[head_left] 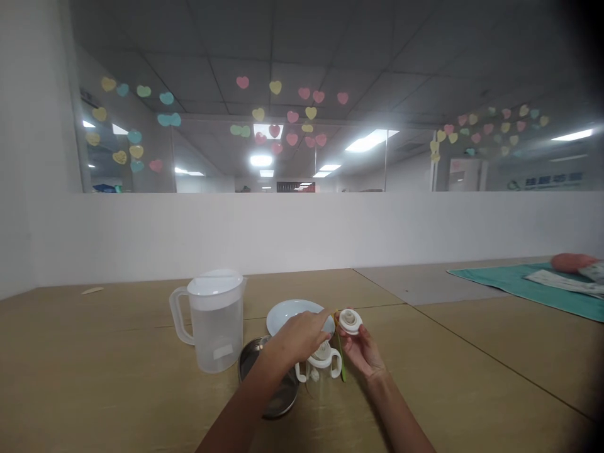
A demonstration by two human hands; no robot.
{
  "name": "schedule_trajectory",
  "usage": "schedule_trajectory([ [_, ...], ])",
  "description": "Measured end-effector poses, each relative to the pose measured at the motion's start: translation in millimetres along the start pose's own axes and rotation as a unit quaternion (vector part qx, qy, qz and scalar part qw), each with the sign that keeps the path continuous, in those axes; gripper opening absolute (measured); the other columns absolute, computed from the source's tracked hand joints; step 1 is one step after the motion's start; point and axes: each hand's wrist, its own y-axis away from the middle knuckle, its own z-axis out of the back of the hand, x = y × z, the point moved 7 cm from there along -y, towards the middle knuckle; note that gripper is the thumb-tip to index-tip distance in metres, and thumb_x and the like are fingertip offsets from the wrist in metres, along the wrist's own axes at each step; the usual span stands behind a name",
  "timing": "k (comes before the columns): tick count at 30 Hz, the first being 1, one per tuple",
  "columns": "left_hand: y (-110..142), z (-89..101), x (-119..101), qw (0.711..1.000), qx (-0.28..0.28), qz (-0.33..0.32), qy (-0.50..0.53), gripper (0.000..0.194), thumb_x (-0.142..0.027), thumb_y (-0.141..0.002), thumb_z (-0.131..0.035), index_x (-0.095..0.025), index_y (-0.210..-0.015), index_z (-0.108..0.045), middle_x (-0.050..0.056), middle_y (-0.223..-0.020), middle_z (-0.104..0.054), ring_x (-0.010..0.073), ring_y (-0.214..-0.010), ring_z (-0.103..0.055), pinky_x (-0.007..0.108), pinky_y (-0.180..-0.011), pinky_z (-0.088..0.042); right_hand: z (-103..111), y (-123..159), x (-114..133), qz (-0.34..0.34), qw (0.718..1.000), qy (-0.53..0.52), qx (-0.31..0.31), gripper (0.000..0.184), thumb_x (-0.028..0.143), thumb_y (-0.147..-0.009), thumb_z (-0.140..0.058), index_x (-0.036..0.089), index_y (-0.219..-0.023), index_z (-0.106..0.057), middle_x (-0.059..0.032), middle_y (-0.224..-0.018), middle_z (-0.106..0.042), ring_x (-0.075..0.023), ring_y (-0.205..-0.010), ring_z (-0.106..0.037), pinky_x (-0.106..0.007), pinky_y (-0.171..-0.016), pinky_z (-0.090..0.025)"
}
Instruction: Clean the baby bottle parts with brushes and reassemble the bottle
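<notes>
My right hand [363, 352] is closed around a round white bottle cap [350, 321] with a pale raised centre, its face turned toward me. My left hand [304, 333] reaches across to it, fingers bent and the index fingertip close to the cap's left side; what those fingers pinch is hard to make out. A thin green stick [343, 371], yellowish at the top, slants down between the hands. Under my left hand stands a clear baby bottle [321, 384] with two white handles and something pale inside. Its top is partly hidden by my left hand.
Beneath my left forearm sits a round metal bowl [282, 406]. A pale plate [287, 308] lies behind the hands. On the left stands a translucent plastic pitcher [217, 333] with a lid. A teal cloth [500, 282] with other items covers the far right of the wooden table [117, 377].
</notes>
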Motion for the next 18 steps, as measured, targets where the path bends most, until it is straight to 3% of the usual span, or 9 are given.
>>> schedule_trajectory([
  [4, 3.1, -10.1, 2.9, 0.998, 0.052, -0.003, 0.025, 0.042, -0.038, -0.082, -0.050, -0.023, -0.121, -0.053, 0.009, -0.112, -0.064, 0.0275, -0.101, -0.060, 0.037, -0.082, -0.048, -1.5, 2.8, 4.5, 0.004, 1.000, -0.026, 0.011, 0.036, 0.037, -0.061, -0.079, 0.023, -0.090, -0.065, -0.0014, -0.083, -0.065, -0.0056, -0.055, -0.050, -0.015, -0.045, -0.045],
  [7, 4.8, -15.3, 4.5, 0.996, 0.088, 0.011, 0.030, 0.034, -0.030, -0.077, -0.055, -0.024, -0.110, -0.061, 0.007, -0.108, -0.066, 0.0250, -0.097, -0.062, 0.034, -0.079, -0.049, -0.6, 4.4, 7.7, 0.017, 1.000, -0.024, 0.006, 0.037, 0.045, -0.063, -0.076, 0.022, -0.091, -0.065, -0.0001, -0.074, -0.061, -0.0043, -0.050, -0.045, -0.014, -0.042, -0.042],
  [12, 1.7, -15.2, 6.2, 0.997, 0.075, 0.008, 0.019, 0.034, -0.021, -0.075, -0.055, -0.024, -0.108, -0.062, 0.007, -0.111, -0.065, 0.0238, -0.100, -0.061, 0.033, -0.081, -0.048, -3.5, 9.5, 10.5, 0.015, 0.998, -0.054, 0.028, 0.034, 0.049, -0.069, -0.069, 0.020, -0.086, -0.065, 0.0026, -0.063, -0.054, -0.0025, -0.042, -0.038, -0.012, -0.033, -0.033],
  [18, 1.2, -15.4, 6.7, 0.998, 0.058, 0.007, 0.017, 0.036, -0.030, -0.081, -0.049, -0.022, -0.115, -0.058, 0.010, -0.111, -0.064, 0.0259, -0.104, -0.059, 0.035, -0.082, -0.047, -12.2, 11.9, 11.4, -0.013, 0.994, -0.069, 0.082, 0.030, 0.046, -0.079, -0.060, 0.016, -0.074, -0.060, 0.0070, -0.048, -0.044, 0.0009, -0.031, -0.025, -0.006, -0.027, -0.020],
])
